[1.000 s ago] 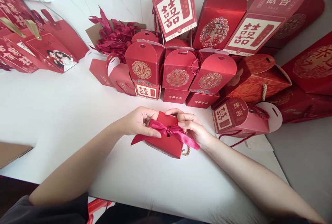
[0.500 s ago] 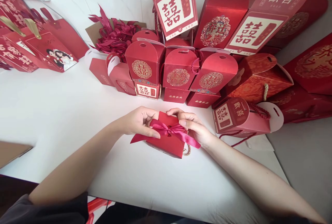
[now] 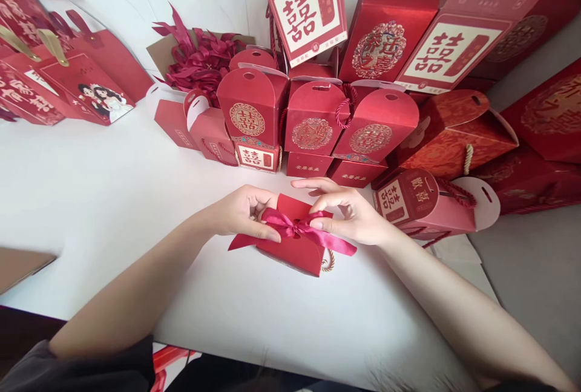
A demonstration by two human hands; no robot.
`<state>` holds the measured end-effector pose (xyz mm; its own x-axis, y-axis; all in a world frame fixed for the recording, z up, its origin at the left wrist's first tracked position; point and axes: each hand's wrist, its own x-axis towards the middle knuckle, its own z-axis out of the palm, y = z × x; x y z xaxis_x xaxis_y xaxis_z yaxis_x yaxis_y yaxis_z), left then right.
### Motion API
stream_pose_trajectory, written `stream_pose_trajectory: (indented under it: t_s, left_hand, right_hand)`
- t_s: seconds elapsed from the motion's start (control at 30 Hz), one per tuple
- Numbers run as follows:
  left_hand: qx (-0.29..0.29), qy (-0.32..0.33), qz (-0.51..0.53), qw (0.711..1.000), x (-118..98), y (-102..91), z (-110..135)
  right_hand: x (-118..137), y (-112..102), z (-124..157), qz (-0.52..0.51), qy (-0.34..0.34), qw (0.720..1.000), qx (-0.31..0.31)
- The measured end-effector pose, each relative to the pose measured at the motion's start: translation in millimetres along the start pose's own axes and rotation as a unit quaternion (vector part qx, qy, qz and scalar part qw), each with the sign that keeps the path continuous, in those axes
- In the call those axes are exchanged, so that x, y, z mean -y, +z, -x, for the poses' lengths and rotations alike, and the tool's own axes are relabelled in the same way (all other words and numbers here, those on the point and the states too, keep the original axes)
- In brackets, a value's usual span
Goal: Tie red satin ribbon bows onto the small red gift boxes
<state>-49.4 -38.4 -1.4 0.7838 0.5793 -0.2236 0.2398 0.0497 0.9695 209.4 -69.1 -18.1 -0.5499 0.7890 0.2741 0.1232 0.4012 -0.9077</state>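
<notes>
A small red gift box (image 3: 295,254) lies on the white table, with a crimson ribbon (image 3: 333,241) tied in a bow across its top. My left hand (image 3: 245,213) is closed on the box's left side, its thumb lying over the left loop of the bow. Above the right side, my right hand (image 3: 351,213) pinches the right loop between thumb and index finger, while its other fingers stretch out. A twisted gold cord handle (image 3: 327,261) shows at the box's right edge. The left ribbon tail spreads out past the box.
Several red gift boxes (image 3: 313,117) stand stacked at the back, with another box (image 3: 431,204) beside my right hand. A carton of crimson ribbons (image 3: 200,59) stands behind them. Red gift bags (image 3: 91,86) are at the far left. A brown cardboard piece (image 3: 22,268) lies at the left edge.
My right hand has shifted up and right, its fingers lifting off the box to pinch the bow's right loop. My left hand has stayed in place.
</notes>
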Motion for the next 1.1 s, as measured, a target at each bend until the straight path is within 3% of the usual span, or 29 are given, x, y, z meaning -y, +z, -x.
stream_pose_trajectory:
  t_s: [0.17, 0.63, 0.83, 1.1]
  left_hand:
    - [0.009, 0.002, 0.003, 1.0, 0, -1.8, -1]
    - [0.019, -0.008, -0.002, 1.0, -6, -0.9, 0]
    - [0.013, 0.016, 0.019, 1.0, -4, 0.6, 0]
    - [0.026, 0.001, -0.017, 1.0, -9, 6.5, 1]
  right_hand:
    - [4, 3, -1, -0.013, -0.017, 1.0, 0.015]
    - [2, 1, 0, -0.13, 0.028, 0.988, 0.073]
    - [-6, 7, 1, -0.194, 0.034, 0.98, 0.021]
    - [-6, 22, 1, -0.263, 0.089, 0.958, -0.067]
